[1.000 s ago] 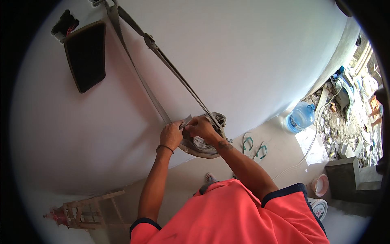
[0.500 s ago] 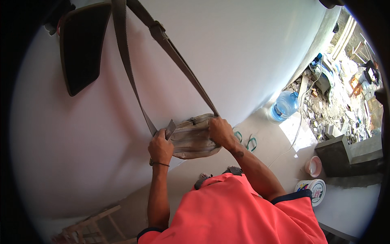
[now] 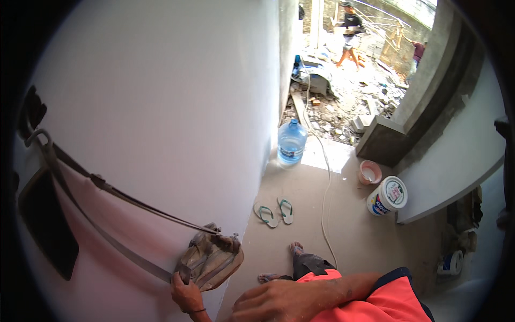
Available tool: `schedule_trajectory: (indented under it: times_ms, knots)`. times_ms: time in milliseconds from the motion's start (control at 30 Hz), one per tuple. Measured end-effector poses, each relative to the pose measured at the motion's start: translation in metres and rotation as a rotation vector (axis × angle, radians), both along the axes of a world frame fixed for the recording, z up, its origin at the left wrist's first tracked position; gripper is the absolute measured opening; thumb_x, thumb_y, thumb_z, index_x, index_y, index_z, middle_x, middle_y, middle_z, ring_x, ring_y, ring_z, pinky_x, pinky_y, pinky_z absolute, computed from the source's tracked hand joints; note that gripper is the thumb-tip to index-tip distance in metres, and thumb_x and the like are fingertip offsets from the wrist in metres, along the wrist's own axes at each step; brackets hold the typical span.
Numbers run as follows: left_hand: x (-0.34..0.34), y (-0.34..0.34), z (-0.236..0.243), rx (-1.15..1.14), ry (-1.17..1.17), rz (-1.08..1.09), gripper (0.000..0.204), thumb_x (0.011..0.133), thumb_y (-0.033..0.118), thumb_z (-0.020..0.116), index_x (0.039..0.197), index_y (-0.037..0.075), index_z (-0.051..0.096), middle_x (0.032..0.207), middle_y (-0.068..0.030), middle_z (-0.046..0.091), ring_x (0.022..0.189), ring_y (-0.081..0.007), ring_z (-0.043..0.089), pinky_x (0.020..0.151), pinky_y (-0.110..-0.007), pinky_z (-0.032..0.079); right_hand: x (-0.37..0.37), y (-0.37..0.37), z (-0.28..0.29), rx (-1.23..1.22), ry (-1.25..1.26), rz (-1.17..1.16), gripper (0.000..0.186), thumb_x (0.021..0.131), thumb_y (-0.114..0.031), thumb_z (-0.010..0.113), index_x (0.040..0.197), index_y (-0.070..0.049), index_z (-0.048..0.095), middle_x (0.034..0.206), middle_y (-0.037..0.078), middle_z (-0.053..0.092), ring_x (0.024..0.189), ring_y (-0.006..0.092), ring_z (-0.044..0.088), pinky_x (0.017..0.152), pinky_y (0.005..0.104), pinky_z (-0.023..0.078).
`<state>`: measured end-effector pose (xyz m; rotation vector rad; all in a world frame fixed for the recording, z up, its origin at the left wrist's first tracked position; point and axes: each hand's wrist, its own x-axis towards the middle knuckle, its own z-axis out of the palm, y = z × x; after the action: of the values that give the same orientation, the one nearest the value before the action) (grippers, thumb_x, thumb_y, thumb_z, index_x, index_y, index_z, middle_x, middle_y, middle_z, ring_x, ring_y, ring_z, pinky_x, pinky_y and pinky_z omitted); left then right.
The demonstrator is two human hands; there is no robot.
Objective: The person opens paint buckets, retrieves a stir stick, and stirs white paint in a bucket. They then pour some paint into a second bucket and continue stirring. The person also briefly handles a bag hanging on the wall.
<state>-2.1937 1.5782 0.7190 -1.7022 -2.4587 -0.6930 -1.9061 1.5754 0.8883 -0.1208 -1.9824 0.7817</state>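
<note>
bag [image 3: 213, 262] hangs just beyond the left hand [image 3: 185, 294], which pinches its strap-side corner; the right hand [image 3: 268, 301], fingers loosely extended, is apart from it.

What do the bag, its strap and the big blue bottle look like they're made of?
Bag: probably matte fabric, judging by its soft creases. Strap: likely woven webbing, dull, flat and bending freely. Bottle: apparently smooth plastic, blue-tinted, see-through and glossy.

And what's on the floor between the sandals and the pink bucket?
A pale cable runs between the sandals and bucket, in the head view.
</note>
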Motion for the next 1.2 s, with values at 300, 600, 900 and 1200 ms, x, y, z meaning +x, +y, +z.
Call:
schedule_trajectory:
  times_ms: [300,600,900,1200]
  knots:
    - [0.023,-0.017,-0.007,0.129,-0.086,0.011,0.028,0.097,0.023,0.057,0.103,-0.003,0.064,0.096,-0.0195,0.067,0.080,-0.0339,0.065,0.068,-0.042,0.051,0.094,-0.084,0.050,0.660,0.435,-0.624,0.026,0.094,-0.024,0.056,0.100,-0.004,0.070,0.095,0.008,0.069,0.080,0.0168,0.064,0.071,0.0347,0.056]
    - [0.265,-0.100,-0.009,0.276,-0.686,-0.182,0.038,0.102,0.036,0.053,0.101,0.000,0.063,0.101,-0.0109,0.069,0.074,-0.0206,0.065,0.061,-0.032,0.049,0.349,-0.228,-0.025,-0.009,0.231,-1.164,0.032,0.089,-0.011,0.068,0.117,-0.002,0.057,0.098,0.018,0.067,0.077,0.0261,0.069,0.061,0.0362,0.055]
    - [0.604,-0.196,-0.006,-0.354,-1.284,-1.144,0.049,0.107,0.043,0.037,0.104,0.000,0.063,0.114,-0.0170,0.067,0.101,-0.0218,0.065,0.081,-0.031,0.053,0.443,-0.296,-0.179,-0.949,-0.323,-0.984,0.067,0.083,-0.019,0.074,0.140,-0.006,0.041,0.109,0.015,0.067,0.103,0.0330,0.063,0.091,0.0470,0.045]
    - [0.756,-0.155,-0.032,-1.068,-0.682,-1.563,0.040,0.101,0.038,0.053,0.111,0.000,0.064,0.120,-0.0165,0.065,0.111,-0.0247,0.063,0.093,-0.037,0.049,0.542,-0.316,-0.250,-1.142,-0.038,-1.244,0.029,0.095,-0.029,0.063,0.103,-0.001,0.057,0.090,0.014,0.065,0.087,0.0312,0.065,0.076,0.0405,0.051]
